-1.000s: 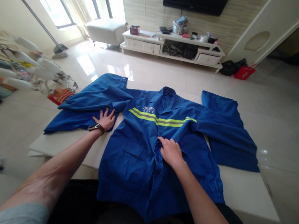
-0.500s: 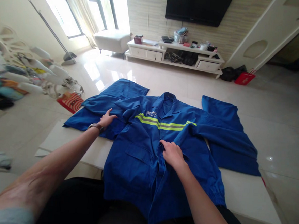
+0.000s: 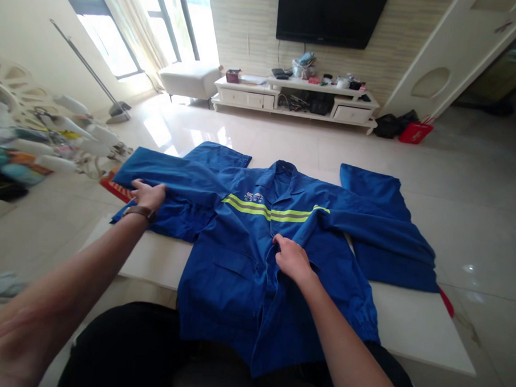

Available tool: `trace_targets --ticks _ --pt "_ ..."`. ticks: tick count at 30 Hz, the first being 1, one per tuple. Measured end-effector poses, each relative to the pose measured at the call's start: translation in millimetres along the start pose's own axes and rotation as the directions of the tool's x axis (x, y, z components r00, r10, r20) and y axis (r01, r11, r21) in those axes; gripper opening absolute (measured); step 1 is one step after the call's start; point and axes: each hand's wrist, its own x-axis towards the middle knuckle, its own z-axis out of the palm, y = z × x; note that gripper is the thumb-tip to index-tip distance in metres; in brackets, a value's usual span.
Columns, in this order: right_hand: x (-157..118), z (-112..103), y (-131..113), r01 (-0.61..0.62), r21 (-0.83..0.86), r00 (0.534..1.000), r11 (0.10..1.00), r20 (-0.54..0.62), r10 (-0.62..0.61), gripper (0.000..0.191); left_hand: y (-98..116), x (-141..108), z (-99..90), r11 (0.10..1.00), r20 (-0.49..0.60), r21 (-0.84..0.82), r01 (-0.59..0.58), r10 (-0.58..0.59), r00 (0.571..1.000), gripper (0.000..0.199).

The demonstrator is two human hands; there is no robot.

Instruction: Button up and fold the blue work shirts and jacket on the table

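Observation:
A blue work jacket [image 3: 229, 280] lies spread front up, with a yellow-green and grey reflective band across its chest and white lettering above it. My right hand [image 3: 294, 258] is closed on the jacket's front edge below the band, fingertips pinching the cloth. My left hand [image 3: 148, 196] rests at the lower edge of the sleeve on the left side, thumb and fingers apart. That sleeve [image 3: 167, 166] stretches out to the left. More blue cloth [image 3: 371, 186] lies beneath the jacket, showing on both sides; its kind is not clear.
A white table [image 3: 420, 329] supports the clothes. Red bags stand by its left end and on the floor at the far right. At left are white thread cones [image 3: 57, 163], blurred, and a long-handled dustpan [image 3: 119, 112]. A low TV cabinet [image 3: 247, 98] lines the back wall.
My left hand has moved left and slightly up along the sleeve, which now reaches straighter outward. My right hand keeps its hold on the front edge. The view has shifted slightly.

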Motion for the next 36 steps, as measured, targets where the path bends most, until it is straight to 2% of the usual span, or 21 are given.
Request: trace_targets --ticks 1,2,3,4,6,7,8,10,13,16,19,21,23,26,28,30,32,34,36 --pt "1 -1 1 -0.015 0.056 1.000 0.998 -0.015 0.016 0.045 9 -21 4.0 0.988 0.023 -0.149 0.031 -0.028 0.999 0.056" --pt "2 -2 3 -0.026 0.122 0.999 0.992 -0.034 0.030 0.044 22 -45 9.2 0.954 0.074 -0.300 -0.021 0.046 0.996 0.051" --pt "4 -2 5 -0.029 0.195 0.997 0.980 -0.059 0.041 0.041 36 -72 15.4 0.892 0.175 -0.440 -0.101 0.195 0.965 0.041" --pt "5 -3 6 -0.024 0.269 0.995 0.963 -0.089 0.049 0.038 51 -99 22.7 0.823 0.309 -0.554 -0.124 0.342 0.887 0.032" --pt "7 -3 10 0.015 0.417 0.987 0.909 -0.154 0.054 0.029 81 -151 39.7 0.706 0.434 -0.702 -0.096 0.531 0.728 0.029" --pt "8 -3 12 0.042 0.485 0.981 0.874 -0.185 0.056 0.025 94 -174 49.0 0.678 0.453 -0.729 -0.092 0.579 0.678 0.027" --pt "9 -4 14 0.068 0.544 0.975 0.836 -0.215 0.061 0.021 106 -194 58.4 0.655 0.451 -0.751 -0.089 0.606 0.655 0.024" --pt "12 -4 16 0.115 0.633 0.959 0.766 -0.271 0.080 0.017 123 -221 75.2 0.633 0.448 -0.772 -0.063 0.611 0.652 0.020" --pt "15 -6 15 0.164 0.720 0.941 0.674 -0.320 0.113 0.019 140 -238 90.7 0.632 0.429 -0.770 -0.088 0.614 0.662 0.020" --pt "17 -12 13 0.170 0.788 0.948 0.591 -0.294 0.119 0.020 154 -238 94.6 0.681 0.363 -0.703 -0.207 0.594 0.718 0.020" --pt "16 -20 13 0.151 0.809 0.963 0.568 -0.251 0.101 0.018 166 -234 94.0 0.759 0.325 -0.591 -0.272 0.533 0.782 0.014" --pt "15 -24 12 0.127 0.786 0.962 0.605 -0.247 0.120 0.017 170 -230 94.3 0.805 0.353 -0.541 -0.245 0.481 0.802 0.012" --pt "14 -26 10 0.078 0.714 0.947 0.696 -0.271 0.172 0.018 171 -225 95.8 0.827 0.390 -0.521 -0.211 0.450 0.803 0.014" --pt "9 -25 5 -0.033 0.478 0.933 0.878 -0.299 0.199 0.017 169 -217 99.6 0.824 0.394 -0.519 -0.228 0.467 0.792 0.013" --pt "6 -22 4 -0.082 0.284 0.937 0.955 -0.305 0.172 0.025 167 -215 101.5 0.807 0.392 -0.535 -0.251 0.500 0.772 0.017" --pt "4 -19 7 -0.122 0.143 0.941 0.982 -0.298 0.160 0.030 164 -216 101.9 0.784 0.403 -0.560 -0.268 0.540 0.739 0.019" --pt "4 -18 13 -0.159 0.089 0.947 0.983 -0.268 0.177 0.026 160 -221 101.0 0.772 0.397 -0.559 -0.303 0.570 0.719 0.025" --pt "6 -17 19 -0.137 0.116 0.957 0.984 -0.241 0.162 0.021 156 -226 99.8 0.774 0.371 -0.530 -0.346 0.578 0.727 0.030" --pt "10 -16 22 -0.057 0.186 0.955 0.981 -0.277 0.108 0.019 155 -230 99.6 0.792 0.361 -0.499 -0.352 0.559 0.746 0.032"
